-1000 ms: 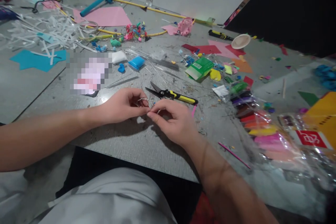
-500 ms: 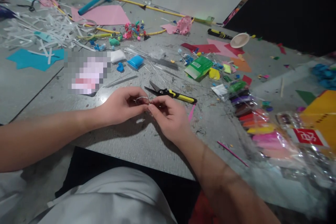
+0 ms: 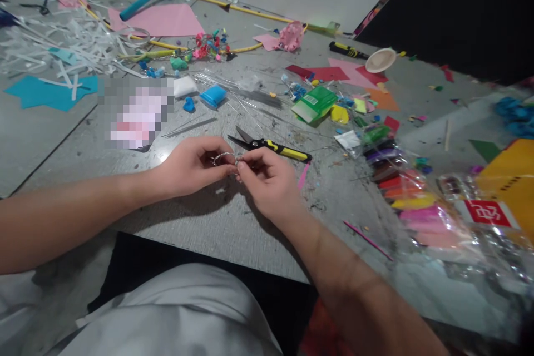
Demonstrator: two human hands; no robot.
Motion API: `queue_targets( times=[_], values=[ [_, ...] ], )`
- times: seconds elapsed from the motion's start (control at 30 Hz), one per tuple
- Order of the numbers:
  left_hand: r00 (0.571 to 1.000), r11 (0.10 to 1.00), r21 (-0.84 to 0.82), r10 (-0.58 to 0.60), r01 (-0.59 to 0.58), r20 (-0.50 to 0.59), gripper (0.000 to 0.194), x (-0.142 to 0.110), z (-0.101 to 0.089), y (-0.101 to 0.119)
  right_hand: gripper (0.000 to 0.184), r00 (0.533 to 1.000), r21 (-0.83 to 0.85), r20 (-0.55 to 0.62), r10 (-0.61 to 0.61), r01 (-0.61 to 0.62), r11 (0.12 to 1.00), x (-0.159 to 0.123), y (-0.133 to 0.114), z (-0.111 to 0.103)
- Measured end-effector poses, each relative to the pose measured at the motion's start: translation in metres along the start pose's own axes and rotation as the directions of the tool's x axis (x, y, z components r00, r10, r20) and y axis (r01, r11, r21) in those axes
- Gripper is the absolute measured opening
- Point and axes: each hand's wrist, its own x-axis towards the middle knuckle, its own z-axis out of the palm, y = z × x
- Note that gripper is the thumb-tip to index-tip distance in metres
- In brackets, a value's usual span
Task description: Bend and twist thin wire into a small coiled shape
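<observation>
And here we are at the middle of the frame: the left hand holds a silvery twisted wire between thumb and curled fingers, its loop arching up in the gap, while the right hand has thumb and forefinger pinched narrow at the wire's near end. Fingertips almost meet, presumably because something so thin needs steadying on both sides of the worked spot; exactly what sits under those tips, I can't tell. Both hands are above the grey tabletop, likely for room to turn the piece. Just beyond the right hand lie the shears, blades parted, probably parked there for an easy grab. Farther up, loose thin wires spread across the centre, seemingly stock within reach, with a blue packet just left of them. Over to the right, a green packet, and lower right a clear bag of coloured packets, pushed aside, it seems, to spare the working patch. Upper left, white strips pile up, well apart from the hands.
</observation>
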Motion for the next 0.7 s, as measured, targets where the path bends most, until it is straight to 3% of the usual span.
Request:
queue_targets(
  times=[0.17,0.27,0.37,0.57,0.7],
  values=[
    [0.999,0.998,-0.057,0.020,-0.019,0.026,0.021,0.002,0.000,-0.006,0.025,0.997,0.140,0.008,0.075,-0.075,0.987,0.006,0.002,0.000],
    [0.993,0.975,-0.204,-0.075,0.092,0.088,0.029,0.003,-0.002,-0.007,0.027,0.991,0.185,0.061,0.115,-0.125,0.975,0.007,0.002,-0.001],
    [0.966,0.881,-0.412,-0.158,0.232,0.205,0.035,0.006,-0.005,-0.006,0.029,0.987,0.190,0.095,0.128,-0.145,0.971,0.006,0.000,-0.005],
    [0.892,0.666,-0.597,-0.287,0.447,0.349,0.039,0.006,-0.005,0.000,0.032,0.989,0.089,0.132,-0.068,0.056,0.994,0.006,-0.001,-0.014],
    [0.875,0.644,-0.597,-0.303,0.479,0.376,0.040,0.005,-0.005,0.002,0.041,0.965,0.033,0.210,-0.154,0.150,0.988,0.010,-0.001,-0.016]
  ],
)
